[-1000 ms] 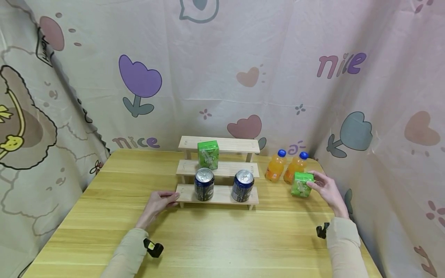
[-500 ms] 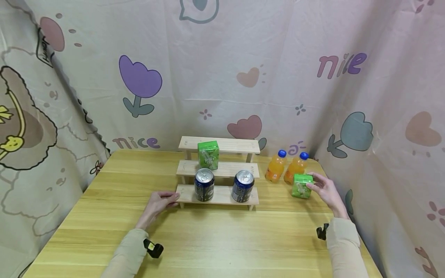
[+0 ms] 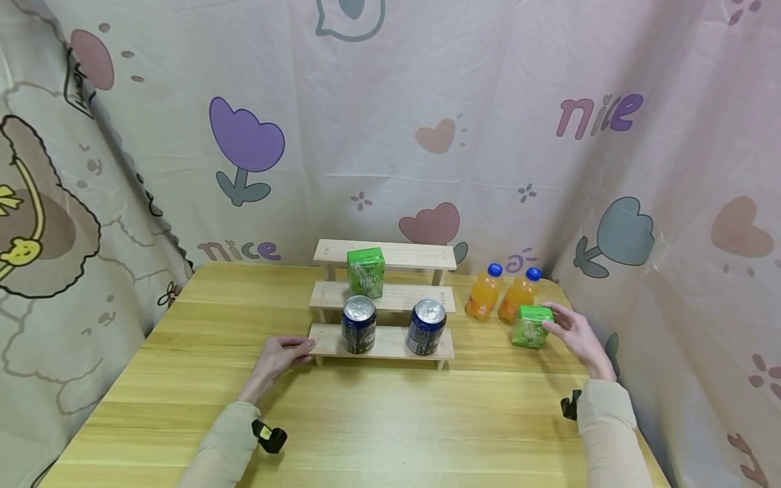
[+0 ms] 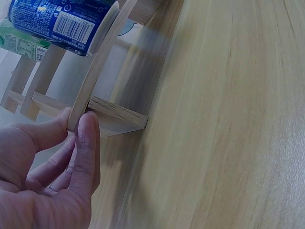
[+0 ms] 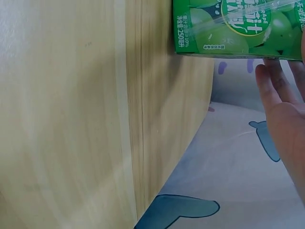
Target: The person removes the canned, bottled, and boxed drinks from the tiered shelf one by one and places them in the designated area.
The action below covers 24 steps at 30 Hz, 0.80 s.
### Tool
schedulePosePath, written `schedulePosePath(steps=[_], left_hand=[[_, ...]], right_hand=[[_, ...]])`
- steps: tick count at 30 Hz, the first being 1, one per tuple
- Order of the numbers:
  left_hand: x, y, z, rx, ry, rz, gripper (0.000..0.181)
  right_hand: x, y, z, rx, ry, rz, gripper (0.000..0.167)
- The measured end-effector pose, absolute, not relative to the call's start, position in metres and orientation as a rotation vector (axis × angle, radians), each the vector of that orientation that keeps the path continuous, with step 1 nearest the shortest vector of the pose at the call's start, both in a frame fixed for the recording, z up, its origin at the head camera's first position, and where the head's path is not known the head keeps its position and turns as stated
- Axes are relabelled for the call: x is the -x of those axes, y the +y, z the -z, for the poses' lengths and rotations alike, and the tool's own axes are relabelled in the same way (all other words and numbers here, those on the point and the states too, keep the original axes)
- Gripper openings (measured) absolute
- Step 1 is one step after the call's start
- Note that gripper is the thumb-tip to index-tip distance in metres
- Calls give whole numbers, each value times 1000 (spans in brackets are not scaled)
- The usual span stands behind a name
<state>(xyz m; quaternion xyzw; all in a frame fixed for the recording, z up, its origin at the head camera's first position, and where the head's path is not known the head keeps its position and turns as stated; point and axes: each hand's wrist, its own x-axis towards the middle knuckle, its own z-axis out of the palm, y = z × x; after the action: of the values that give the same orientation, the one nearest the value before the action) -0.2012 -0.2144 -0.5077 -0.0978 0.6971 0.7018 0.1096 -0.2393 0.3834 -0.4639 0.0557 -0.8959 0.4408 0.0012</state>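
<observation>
My left hand [image 3: 277,360] pinches the left end of the lowest board of a three-step wooden rack [image 3: 390,343], thumb above and fingers below in the left wrist view. Two blue-and-black drink cans [image 3: 358,325] stand on that board; the left wrist view shows one can [image 4: 71,24] from the side. A green juice box [image 3: 366,272] stands on the middle step. Over at the right, my right hand [image 3: 576,337] grips a second green juice box [image 3: 529,327] at its right side. In the right wrist view this juice box [image 5: 238,26] is partly cropped.
Two orange juice bottles [image 3: 484,293] with blue caps stand right of the rack, one partly behind the gripped box. The top step [image 3: 386,253] lies at the back. A printed curtain [image 3: 488,135] closes off the rear and sides of the wooden table [image 3: 390,420].
Between the frames my right hand and its juice box shift only slightly, first toward me, then a little to the right. The left hand, rack and cans keep their places.
</observation>
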Motion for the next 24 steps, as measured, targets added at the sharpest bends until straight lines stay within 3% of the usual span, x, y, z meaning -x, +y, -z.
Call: schedulePosePath(steps=[24], left_hand=[[200, -214, 505, 301, 2041, -2070, 44]], right_hand=[[238, 388, 465, -147, -2806, -1514, 57]])
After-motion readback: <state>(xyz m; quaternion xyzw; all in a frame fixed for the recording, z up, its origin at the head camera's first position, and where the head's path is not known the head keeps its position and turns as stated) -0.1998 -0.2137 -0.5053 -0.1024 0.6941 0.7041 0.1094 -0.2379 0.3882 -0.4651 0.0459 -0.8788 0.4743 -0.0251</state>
